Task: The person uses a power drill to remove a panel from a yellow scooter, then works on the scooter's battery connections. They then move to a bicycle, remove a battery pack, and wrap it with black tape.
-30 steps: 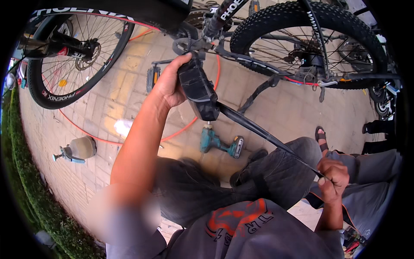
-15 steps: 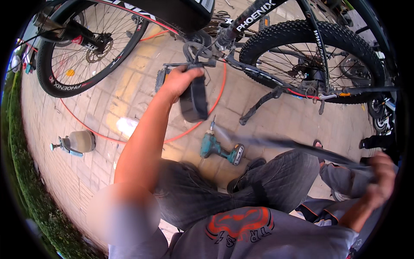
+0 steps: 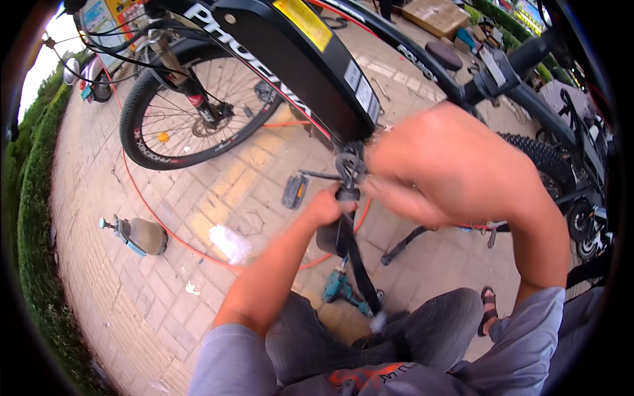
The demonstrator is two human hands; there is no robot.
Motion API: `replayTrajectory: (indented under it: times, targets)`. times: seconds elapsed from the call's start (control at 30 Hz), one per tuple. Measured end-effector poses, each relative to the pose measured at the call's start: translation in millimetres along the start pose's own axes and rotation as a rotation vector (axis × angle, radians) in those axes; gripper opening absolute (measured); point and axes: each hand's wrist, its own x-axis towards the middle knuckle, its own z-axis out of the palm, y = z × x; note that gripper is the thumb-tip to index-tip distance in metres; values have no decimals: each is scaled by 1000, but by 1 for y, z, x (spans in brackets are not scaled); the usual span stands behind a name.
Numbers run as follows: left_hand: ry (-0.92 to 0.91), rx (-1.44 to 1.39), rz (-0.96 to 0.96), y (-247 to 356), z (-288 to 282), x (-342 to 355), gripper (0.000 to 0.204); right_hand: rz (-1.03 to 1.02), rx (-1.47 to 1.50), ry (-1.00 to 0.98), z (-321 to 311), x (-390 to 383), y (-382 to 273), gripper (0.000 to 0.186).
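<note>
Below the black bicycle frame (image 3: 247,63), my left hand (image 3: 325,206) is closed round the upper end of a black box (image 3: 328,239). Dark looped cables (image 3: 349,164) come down to it from the frame. A black strap (image 3: 360,272) hangs from beside the left thumb toward my knees, its lower end blurred. My right hand (image 3: 456,168) is raised just right of the cables, smeared by motion. Its fingers look curled and pinched toward the cables; whatever they hold is hidden. Behind the hands, a black battery pack (image 3: 317,66) with a yellow label sits along the frame.
A teal cordless drill (image 3: 338,289) lies between my feet. A red hose (image 3: 158,221) curves over the paving. To the left stand a spray bottle (image 3: 146,236) and a crumpled white plastic bag (image 3: 230,244). A kickstand (image 3: 403,245) juts out on the right; a sandalled foot (image 3: 488,305) is nearby.
My right hand has swung from the far lower right up beside the cables. The strap, stretched out rightward before, now hangs down. My left hand stays on the box; the view has shifted.
</note>
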Motion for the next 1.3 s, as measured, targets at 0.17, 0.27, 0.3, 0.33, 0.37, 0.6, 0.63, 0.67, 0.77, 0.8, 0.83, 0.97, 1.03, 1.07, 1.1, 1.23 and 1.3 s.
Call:
replayTrajectory:
  times: [0.17,0.27,0.3,0.33,0.37,0.6,0.63,0.67,0.77,0.8,0.83,0.97,1.03,1.07,1.1,1.23,1.3]
  targets:
    - [-75,128,-107,49,4,-3,86,183,-106,328,22,122,62,30]
    - [-68,172,-141,39,-11,-9,87,474,-281,281,11,165,45,22]
    - [-72,191,-155,35,-14,-13,87,508,-365,271,7,167,36,26]
    - [-55,154,-152,30,-19,-17,86,377,-393,417,15,172,46,21]
    - [-37,168,-145,26,-25,-19,86,424,-423,425,15,177,45,20]
    - [-187,10,-97,33,-18,-10,82,397,-489,406,-3,139,47,33]
    - [-219,-67,-131,39,-20,-12,82,362,-469,447,3,133,49,33]
    - [-229,-124,-164,46,-19,-15,82,391,-446,460,6,126,48,33]
    - [-390,-478,-253,52,-8,-13,76,357,-297,487,20,64,37,33]
    - [-372,-567,-342,46,-25,-22,83,352,-168,536,42,47,33,31]
    - [-336,-643,-391,36,-38,-28,76,463,-5,565,82,37,31,29]
    - [-452,-923,-513,48,-25,-26,47,931,844,301,206,-65,11,37]
    - [-455,-989,-537,47,-19,-25,47,1052,1242,237,232,-83,-5,23]
    - [-463,-1022,-539,47,-15,-24,48,1083,1377,285,252,-90,-10,21]
    - [-460,-1050,-540,45,-13,-26,50,1101,1519,334,265,-91,-14,20]
    - [-460,-1142,-539,42,-6,-28,57,1061,1625,423,290,-101,-27,23]
    - [-475,-1130,-553,37,-5,-26,64,1065,1529,467,294,-103,-29,22]
